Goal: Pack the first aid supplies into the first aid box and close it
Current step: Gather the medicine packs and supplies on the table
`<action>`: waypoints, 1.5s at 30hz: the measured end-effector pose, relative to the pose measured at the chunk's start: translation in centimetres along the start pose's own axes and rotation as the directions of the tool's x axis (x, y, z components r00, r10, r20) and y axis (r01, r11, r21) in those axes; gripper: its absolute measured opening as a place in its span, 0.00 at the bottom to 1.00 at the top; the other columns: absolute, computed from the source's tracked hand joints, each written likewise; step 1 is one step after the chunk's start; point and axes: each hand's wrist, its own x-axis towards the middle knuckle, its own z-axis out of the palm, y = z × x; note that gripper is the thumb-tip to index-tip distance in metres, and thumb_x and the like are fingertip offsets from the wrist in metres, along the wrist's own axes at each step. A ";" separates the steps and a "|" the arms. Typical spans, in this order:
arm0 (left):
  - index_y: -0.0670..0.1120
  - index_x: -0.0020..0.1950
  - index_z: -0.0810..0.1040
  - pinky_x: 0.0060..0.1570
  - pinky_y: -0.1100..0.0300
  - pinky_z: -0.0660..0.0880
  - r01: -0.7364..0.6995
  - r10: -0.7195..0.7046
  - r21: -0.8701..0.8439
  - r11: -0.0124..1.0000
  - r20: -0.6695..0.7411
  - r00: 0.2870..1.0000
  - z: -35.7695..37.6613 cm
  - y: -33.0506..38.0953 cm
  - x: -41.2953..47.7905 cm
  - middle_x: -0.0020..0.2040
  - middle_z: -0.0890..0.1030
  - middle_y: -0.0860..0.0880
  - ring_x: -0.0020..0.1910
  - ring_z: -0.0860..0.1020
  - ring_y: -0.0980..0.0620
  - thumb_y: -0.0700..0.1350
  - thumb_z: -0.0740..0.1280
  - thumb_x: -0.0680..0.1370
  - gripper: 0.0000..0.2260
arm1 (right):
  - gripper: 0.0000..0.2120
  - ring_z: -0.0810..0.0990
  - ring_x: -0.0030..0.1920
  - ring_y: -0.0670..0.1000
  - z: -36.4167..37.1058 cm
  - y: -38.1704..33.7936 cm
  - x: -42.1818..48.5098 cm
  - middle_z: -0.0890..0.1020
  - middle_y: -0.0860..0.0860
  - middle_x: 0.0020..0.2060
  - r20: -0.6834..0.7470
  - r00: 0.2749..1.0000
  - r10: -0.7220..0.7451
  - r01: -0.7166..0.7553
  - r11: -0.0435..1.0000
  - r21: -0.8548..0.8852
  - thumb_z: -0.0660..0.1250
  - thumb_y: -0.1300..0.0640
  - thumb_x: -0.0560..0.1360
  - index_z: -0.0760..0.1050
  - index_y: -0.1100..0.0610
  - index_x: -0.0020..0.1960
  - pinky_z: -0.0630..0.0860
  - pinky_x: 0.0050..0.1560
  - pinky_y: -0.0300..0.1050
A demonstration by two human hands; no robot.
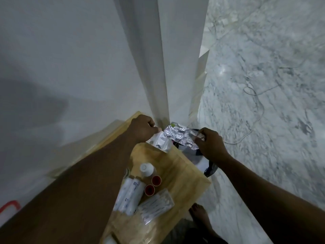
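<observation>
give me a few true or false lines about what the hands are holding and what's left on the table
1. The right hand pinches a silver blister strip. True.
2. The left hand lies flat and empty on the table. False: it is closed in a grip on a white pouch.
3. Two red caps sit side by side on the table. True.
4. The white bottle lies on its side on the floor. False: it stands upright on the table, next to the red caps.
5. The wrapped rolls are stacked on top of the white bottle. False: they lie on the table beside it.
</observation>
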 end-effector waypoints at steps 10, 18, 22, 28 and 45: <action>0.49 0.43 0.77 0.46 0.58 0.75 -0.085 0.078 0.119 0.989 0.066 0.995 6.4 9.6 5.3 0.45 0.80 0.49 0.48 0.81 0.46 0.49 0.72 0.75 0.06 | 0.05 0.81 0.42 0.57 -5.0 10.8 2.4 0.82 0.54 0.36 -0.138 0.940 0.313 -0.316 0.949 -0.004 0.65 0.58 0.73 0.78 0.58 0.42 0.69 0.37 0.46; 0.45 0.56 0.78 0.54 0.47 0.78 -0.176 0.030 0.425 0.888 0.328 0.944 24.7 6.2 15.1 0.54 0.81 0.44 0.53 0.80 0.42 0.48 0.70 0.76 0.12 | 0.07 0.79 0.44 0.58 6.0 25.0 8.2 0.80 0.55 0.45 0.015 0.864 0.504 -0.501 0.861 -0.091 0.63 0.53 0.72 0.76 0.54 0.47 0.68 0.37 0.45; 0.43 0.48 0.78 0.49 0.46 0.81 -0.179 -0.026 0.432 0.884 0.427 0.904 28.8 4.0 17.7 0.46 0.81 0.44 0.46 0.81 0.42 0.47 0.71 0.74 0.08 | 0.10 0.81 0.51 0.60 9.3 28.4 11.0 0.82 0.57 0.50 0.133 0.859 0.494 -0.481 0.869 -0.118 0.65 0.50 0.74 0.79 0.52 0.52 0.75 0.45 0.47; 0.40 0.48 0.76 0.43 0.54 0.76 -0.166 -0.116 0.406 0.899 0.584 0.803 28.2 3.4 17.1 0.43 0.78 0.44 0.44 0.78 0.46 0.49 0.72 0.76 0.12 | 0.09 0.71 0.35 0.51 7.9 27.8 10.3 0.76 0.54 0.38 0.325 0.829 0.454 -0.383 0.886 -0.261 0.64 0.51 0.77 0.71 0.56 0.44 0.65 0.36 0.45; 0.50 0.67 0.77 0.61 0.48 0.76 -0.075 0.064 0.217 0.973 0.055 0.996 -8.3 4.1 -8.8 0.65 0.78 0.45 0.61 0.78 0.44 0.57 0.69 0.76 0.21 | 0.04 0.83 0.53 0.56 -1.2 -13.9 -1.4 0.85 0.54 0.48 0.211 0.966 -0.150 0.198 0.953 -0.229 0.71 0.51 0.72 0.76 0.47 0.40 0.76 0.56 0.47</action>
